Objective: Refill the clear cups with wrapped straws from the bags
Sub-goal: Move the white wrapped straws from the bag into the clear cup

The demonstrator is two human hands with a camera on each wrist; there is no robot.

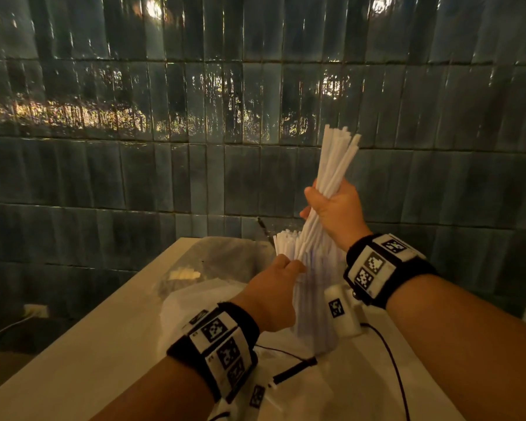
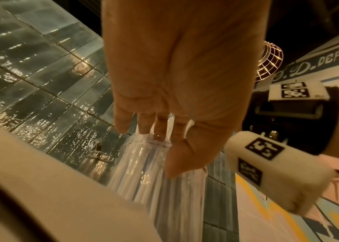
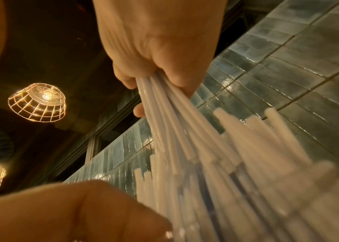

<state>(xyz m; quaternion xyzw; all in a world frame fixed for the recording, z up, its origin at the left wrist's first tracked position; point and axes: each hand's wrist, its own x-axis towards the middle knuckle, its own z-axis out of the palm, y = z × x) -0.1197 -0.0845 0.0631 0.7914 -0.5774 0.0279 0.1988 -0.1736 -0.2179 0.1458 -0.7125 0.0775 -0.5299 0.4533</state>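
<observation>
At frame centre, my right hand (image 1: 331, 208) grips white paper-wrapped straws (image 1: 331, 165); left hand (image 1: 281, 278) clutches the clear plastic bag (image 1: 313, 314). No cups visible; refilling remains.

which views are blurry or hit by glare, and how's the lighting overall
Head view: dim, warm light, bright reflections smeared across the glossy tiled wall, right hand and straws fairly sharp. Left wrist view: left hand soft, foreground dark and blurred. Right wrist view: lower straws out of focus, wire lamp glaring.
</observation>
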